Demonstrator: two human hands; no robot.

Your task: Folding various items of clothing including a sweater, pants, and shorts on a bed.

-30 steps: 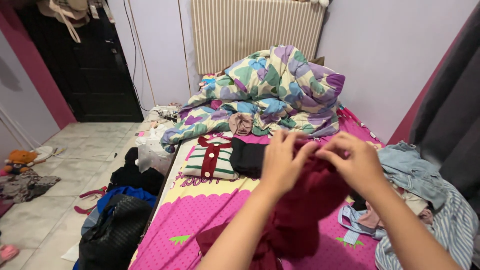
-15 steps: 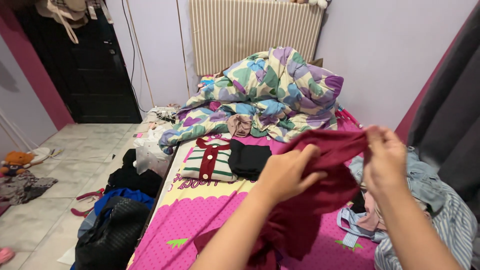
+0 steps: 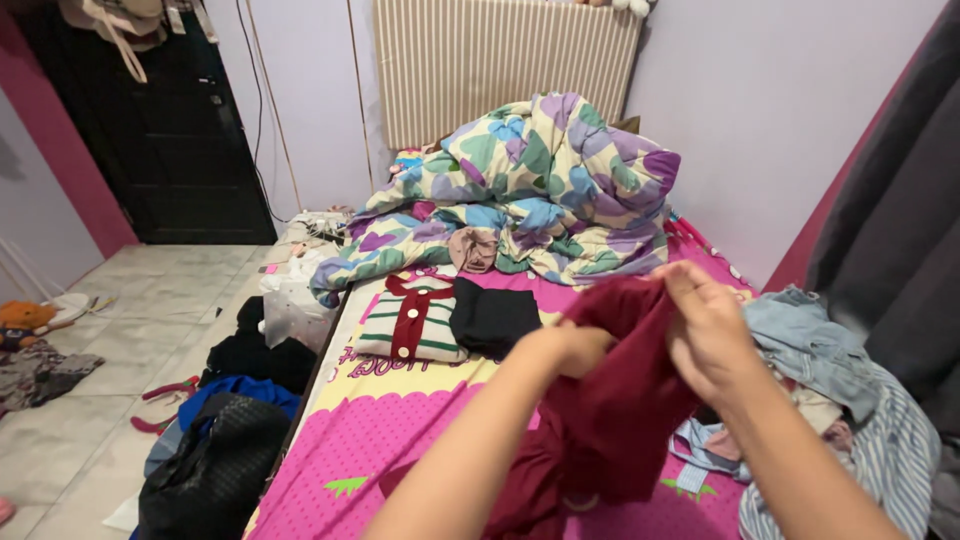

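Both hands hold a dark red garment [image 3: 610, 420] up over the bed. My left hand [image 3: 572, 350] grips it from behind, mostly buried in the cloth. My right hand [image 3: 708, 330] pinches the garment's upper edge close beside the left one. The cloth hangs down in folds toward the pink bedsheet [image 3: 400, 440]. Just beyond the hands lie a folded green-striped top with red trim [image 3: 412, 322] and a folded black garment [image 3: 494, 316].
A crumpled heart-patterned duvet [image 3: 530, 190] fills the head of the bed under a radiator [image 3: 505, 60]. Loose blue and striped clothes [image 3: 840, 400] pile at the right. Bags and dark clothes [image 3: 220, 450] lie on the tiled floor at left.
My right hand, stretched out to the right half a second ago, has come back in beside the left hand, bunching the red garment together.
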